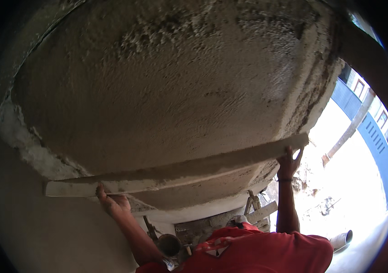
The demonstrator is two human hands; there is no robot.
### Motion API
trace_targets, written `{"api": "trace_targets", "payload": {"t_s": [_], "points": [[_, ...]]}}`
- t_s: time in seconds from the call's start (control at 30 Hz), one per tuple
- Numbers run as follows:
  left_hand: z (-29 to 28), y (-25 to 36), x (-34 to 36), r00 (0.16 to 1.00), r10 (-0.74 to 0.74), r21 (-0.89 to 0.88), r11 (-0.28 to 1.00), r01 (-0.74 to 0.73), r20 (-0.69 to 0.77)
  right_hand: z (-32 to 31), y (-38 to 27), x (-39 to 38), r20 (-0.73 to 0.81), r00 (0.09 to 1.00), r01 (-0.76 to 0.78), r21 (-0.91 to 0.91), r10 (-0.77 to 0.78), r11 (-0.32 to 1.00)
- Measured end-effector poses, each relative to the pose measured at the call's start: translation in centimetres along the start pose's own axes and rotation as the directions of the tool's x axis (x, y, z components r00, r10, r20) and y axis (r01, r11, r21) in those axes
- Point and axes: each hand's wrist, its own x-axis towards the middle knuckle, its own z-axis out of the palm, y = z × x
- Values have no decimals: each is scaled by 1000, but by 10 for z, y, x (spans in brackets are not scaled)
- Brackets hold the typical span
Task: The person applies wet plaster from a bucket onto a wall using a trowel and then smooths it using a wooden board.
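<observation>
A long, mortar-smeared straight board (180,167) lies across a broad grey plastered surface (171,86) with rough, pitted patches toward the top and a crumbly pale left edge. My left hand (114,202) grips the board near its left end, thumb up along the near side. Near the other end, my right hand (287,164) holds the board's near edge, with a dark band on that wrist. My red shirt fills the bottom of the view.
Below the board are wooden pieces (260,211), a round dark container or pipe (169,245) and, farther right, a pale pipe (341,239). A plain wall (30,214) is at lower left. Outside at right are sunlit ground, a pole (348,132) and a blue gate (371,141).
</observation>
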Motion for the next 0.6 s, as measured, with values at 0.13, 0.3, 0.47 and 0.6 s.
{"api": "trace_targets", "payload": {"t_s": [0.13,0.3,0.47,0.6], "points": [[40,4,37,1000,-12,-42,999,12,0,53,-64,24,239,949,187,92,-204,978],[68,27,77,999,15,39,999,-17,46,91,-85,54,447,742,642,-256,-500,723],[59,8,104,999,1,-4,1000,-2,-48,107,-89,73,601,530,835,-494,-599,243],[79,-18,85,995,-101,-25,995,100,-14,63,-91,104,672,449,732,-655,-589,-190]]}}
